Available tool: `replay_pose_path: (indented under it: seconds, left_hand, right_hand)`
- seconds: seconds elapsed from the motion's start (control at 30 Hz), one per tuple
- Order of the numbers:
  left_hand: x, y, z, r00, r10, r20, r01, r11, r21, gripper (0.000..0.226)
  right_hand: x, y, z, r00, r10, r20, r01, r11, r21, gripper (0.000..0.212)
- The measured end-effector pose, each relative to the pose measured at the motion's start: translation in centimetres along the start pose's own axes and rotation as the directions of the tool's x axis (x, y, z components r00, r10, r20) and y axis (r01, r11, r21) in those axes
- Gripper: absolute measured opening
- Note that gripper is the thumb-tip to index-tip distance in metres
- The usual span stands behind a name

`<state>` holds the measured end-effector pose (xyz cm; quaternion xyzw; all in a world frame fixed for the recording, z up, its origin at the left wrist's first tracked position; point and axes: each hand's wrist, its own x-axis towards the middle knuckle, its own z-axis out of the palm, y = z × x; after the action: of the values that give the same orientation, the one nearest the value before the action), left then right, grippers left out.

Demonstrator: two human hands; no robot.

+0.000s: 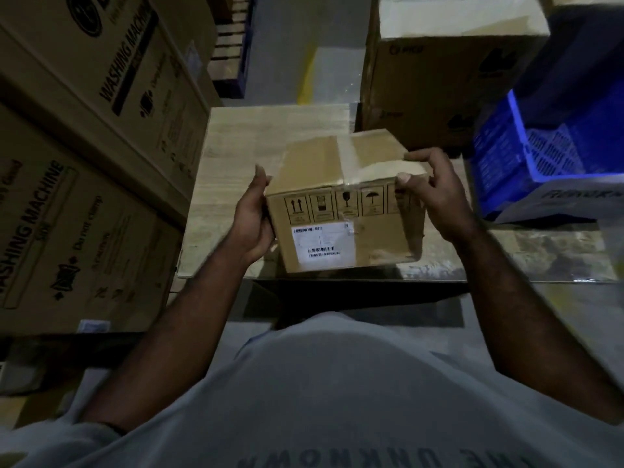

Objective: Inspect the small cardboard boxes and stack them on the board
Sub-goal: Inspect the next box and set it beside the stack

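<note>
Cardboard box [344, 204] held over the board [236, 157], label face toward me for checking: my left hand [251, 214] presses flat on its nine-o'clock side, my right hand [435, 190] curls over the two-o'clock top corner to steady it.

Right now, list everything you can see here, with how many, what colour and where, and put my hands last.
small cardboard box: one, brown, taped top, white label on near side; held over the board.
board: one, pale wood; ahead, under the box.
washing machine cartons: two, brown, dark print; stacked at left.
large carton: at least one, brown; beyond the board, right.
crate: one, blue plastic; at right.
white box: one, printed; in front of the crate.
shirt: one, grey; bottom of view.
left hand: one; flat against the box's left side.
right hand: one; fingers curled over the box's top right corner.
</note>
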<state>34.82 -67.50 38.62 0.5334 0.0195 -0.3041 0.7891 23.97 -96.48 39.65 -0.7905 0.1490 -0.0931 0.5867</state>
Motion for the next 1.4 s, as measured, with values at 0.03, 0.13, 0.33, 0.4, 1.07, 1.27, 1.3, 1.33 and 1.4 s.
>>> replay_pose_path:
  seconds: [0.03, 0.13, 0.33, 0.4, 1.07, 1.27, 1.3, 1.33, 1.4]
  left_hand:
    - [0.1, -0.3, 0.0, 1.0, 0.003, -0.026, -0.003, 1.0, -0.01, 0.049]
    - [1.1, -2.0, -1.1, 0.994, -0.005, -0.11, 0.014, 0.997, 0.077, 0.044]
    - [2.8, -4.4, -2.3, 0.994, -0.017, -0.108, 0.039, 0.978, 0.204, 0.053]
    - [3.4, -5.1, -2.9, 0.991, -0.024, -0.129, 0.056, 0.966, 0.254, 0.054]
    - [1.3, -7.7, -1.5, 0.992, 0.126, -0.016, 0.021, -0.035, 0.999, 0.089]
    - [0.0, -8.5, -2.5, 0.873, 0.117, 0.473, -0.382, -0.439, 0.813, 0.064]
    - [0.0, -8.8, -2.7, 0.823, 0.07, 0.564, -0.468, -0.481, 0.742, 0.065]
    - [0.0, -9.1, -2.8, 0.783, 0.042, 0.62, -0.521, -0.499, 0.692, 0.065]
    - [-0.1, -9.2, -2.8, 0.778, 0.017, 0.628, -0.543, -0.484, 0.686, 0.063]
  right_hand:
    - [0.1, 0.5, 0.3, 1.0, 0.013, 0.007, -0.013, 1.0, 0.007, 0.026]
    - [0.0, 2.6, 1.4, 0.997, 0.076, 0.008, -0.075, 0.997, -0.022, 0.028]
    - [-0.5, 5.7, 3.4, 0.993, 0.106, 0.048, -0.101, 0.99, -0.096, 0.03]
    - [-0.7, 6.0, 4.1, 0.99, 0.129, 0.05, -0.122, 0.985, -0.121, 0.047]
    - [0.7, 7.1, 7.7, 0.994, 0.062, 0.085, 0.007, 0.767, -0.642, 0.066]
    - [9.5, 3.0, 6.3, 0.973, 0.142, 0.18, 0.056, 0.611, -0.789, 0.073]
    - [10.9, 2.3, 6.4, 0.967, 0.161, 0.198, 0.069, 0.583, -0.81, 0.074]
    - [12.3, 1.7, 6.6, 0.962, 0.166, 0.218, 0.091, 0.556, -0.826, 0.075]
    - [14.6, 0.9, 7.1, 0.952, 0.184, 0.245, 0.115, 0.528, -0.841, 0.077]
